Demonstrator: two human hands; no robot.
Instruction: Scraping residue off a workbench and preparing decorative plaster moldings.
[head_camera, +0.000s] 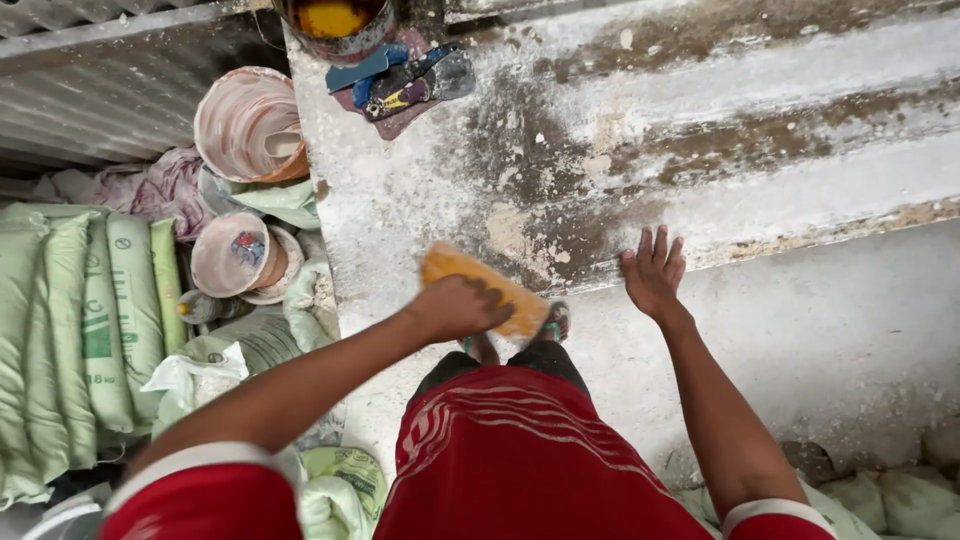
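Observation:
My left hand (458, 306) grips a flat orange-yellow sanding block (452, 266) and presses it on the white, plaster-stained slab (700, 130) near its front edge. My right hand (653, 272) lies flat on the slab's edge, fingers spread, holding nothing. The block looks blurred. Below me are my red shorts and one foot in a sandal (555, 320).
At the slab's far end stand a tin with yellow liquid (335, 22) and a scraper on a stained rag (400, 80). To the left on the floor are two dirty buckets (248, 125), green sacks (80, 330) and crumpled bags. Corrugated metal sheet (110, 90) lies behind them.

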